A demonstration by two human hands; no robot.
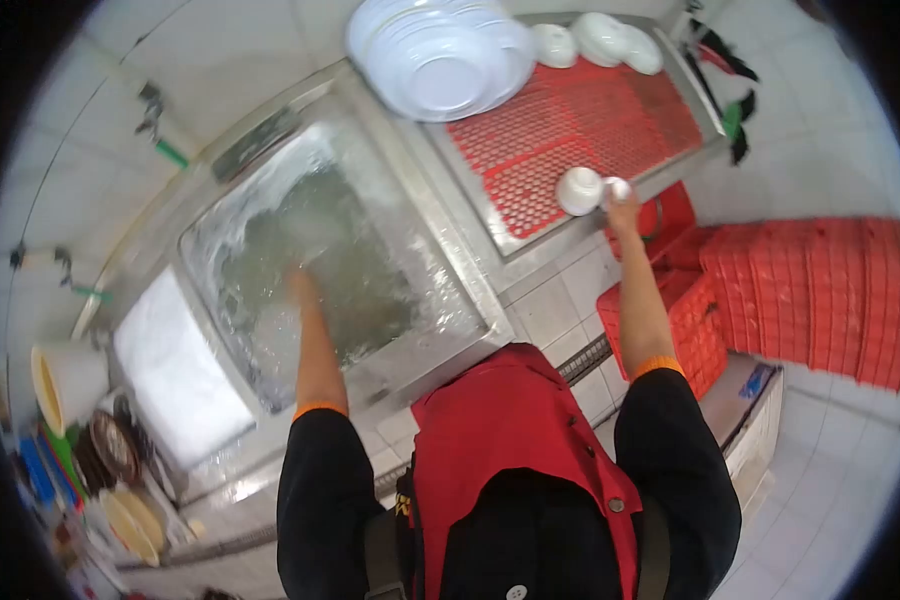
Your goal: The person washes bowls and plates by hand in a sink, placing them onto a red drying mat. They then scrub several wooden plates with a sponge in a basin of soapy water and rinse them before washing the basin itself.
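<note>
Murky, foamy water fills the sink (pixel 450 255), and my left hand (pixel 302 280) is dipped into it, its fingers hidden under the surface. On the right, my right hand (pixel 622 207) is closed on a small white cup (pixel 618 189) at the front edge of the red perforated mat (pixel 540 150). Right beside that cup, a white bowl (pixel 579 191) rests on the mat.
Stacked white plates (pixel 450 75) stand at the back, with white bowls (pixel 600 40) along the mat's far edge. Red crates (pixel 800 290) are at the right. A white board (pixel 182 365) and a cream bucket (pixel 70 385) are left of the sink.
</note>
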